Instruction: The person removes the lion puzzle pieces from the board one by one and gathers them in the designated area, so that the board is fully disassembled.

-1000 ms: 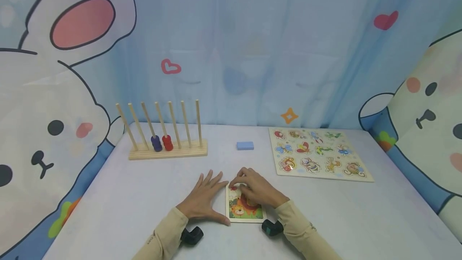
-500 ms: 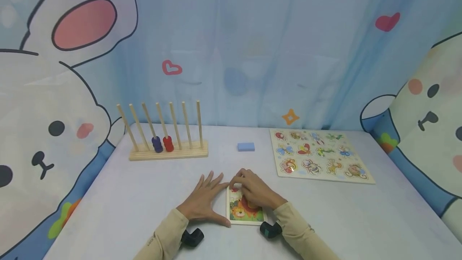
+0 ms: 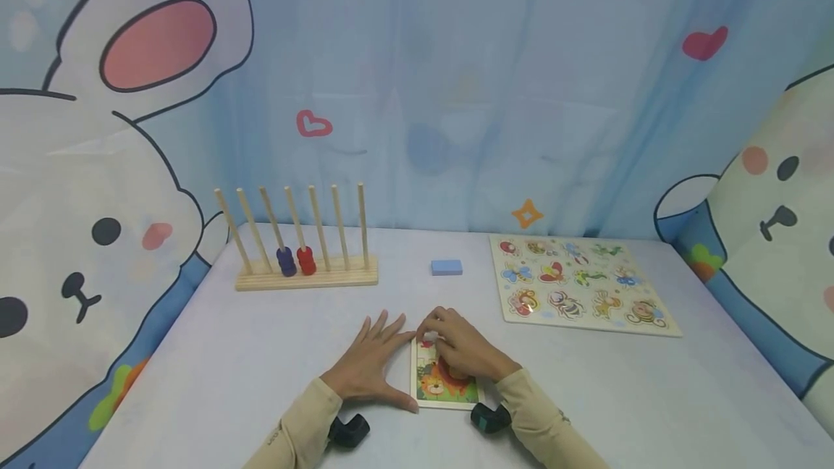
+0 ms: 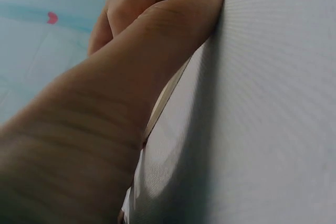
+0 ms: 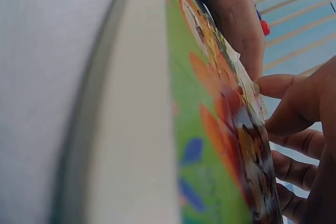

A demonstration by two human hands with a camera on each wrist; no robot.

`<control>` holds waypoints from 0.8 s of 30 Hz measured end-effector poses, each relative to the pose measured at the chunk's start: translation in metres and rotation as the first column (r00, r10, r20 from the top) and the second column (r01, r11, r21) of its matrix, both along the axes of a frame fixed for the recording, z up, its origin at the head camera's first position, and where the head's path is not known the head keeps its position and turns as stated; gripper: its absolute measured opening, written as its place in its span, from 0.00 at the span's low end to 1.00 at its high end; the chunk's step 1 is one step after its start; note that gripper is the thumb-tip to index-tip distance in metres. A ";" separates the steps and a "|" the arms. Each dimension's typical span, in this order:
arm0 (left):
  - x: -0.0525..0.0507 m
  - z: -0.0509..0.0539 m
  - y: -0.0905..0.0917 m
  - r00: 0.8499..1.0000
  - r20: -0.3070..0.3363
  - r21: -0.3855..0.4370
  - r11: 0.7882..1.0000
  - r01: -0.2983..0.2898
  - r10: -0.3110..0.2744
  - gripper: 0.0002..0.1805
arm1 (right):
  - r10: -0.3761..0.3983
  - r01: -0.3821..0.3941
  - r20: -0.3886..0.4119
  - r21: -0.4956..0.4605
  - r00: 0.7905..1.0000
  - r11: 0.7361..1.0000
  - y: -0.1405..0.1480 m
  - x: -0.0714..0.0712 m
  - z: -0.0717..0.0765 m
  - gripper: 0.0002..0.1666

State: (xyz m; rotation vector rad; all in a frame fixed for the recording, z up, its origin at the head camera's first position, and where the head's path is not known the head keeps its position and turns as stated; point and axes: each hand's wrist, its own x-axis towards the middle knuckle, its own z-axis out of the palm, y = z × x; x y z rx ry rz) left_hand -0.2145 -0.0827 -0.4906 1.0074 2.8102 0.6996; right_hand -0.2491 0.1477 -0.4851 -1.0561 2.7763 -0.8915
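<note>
Nearest, two beige sleeves (image 3: pixel 287 429) reach in over the white tabletop (image 3: pixel 404 447), a black device by each wrist — one left (image 3: pixel 350 431), one right (image 3: pixel 490 418). Just ahead of the cuffs, between the two hands, a small lion puzzle (image 3: pixel 435 381) lies flat in its pale frame (image 3: pixel 449 405). The left hand (image 3: pixel 368 366) rests along the puzzle's left side, its fingers spread well apart, the index fingertip by the upper left corner and the thumb by the lower left one. The right hand (image 3: pixel 465 344) bends over the upper right part, fingers curled. In the right wrist view its index finger and thumb stand slightly apart, tips at the puzzle's surface; whether they pinch a piece I cannot tell.

Farther on, a blue block (image 3: pixel 446 267) sits near the middle of the tabletop. To its right lies a large picture board (image 3: pixel 583 281) with animals and insects in three rows. To its left stands a wooden rack (image 3: pixel 306 281) of seven pegs, with blue beads (image 3: pixel 286 262) on the third from the left and red beads (image 3: pixel 306 260) on the fourth.

Behind everything hangs a light blue curtain (image 3: pixel 456 93) printed with hearts — white cartoon animals at both sides.
</note>
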 end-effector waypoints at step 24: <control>-0.001 -0.003 0.000 1.000 0.001 -0.015 1.000 -0.015 0.015 0.60 | 0.003 0.001 0.100 -0.041 0.995 0.999 0.001 0.001 0.005 0.21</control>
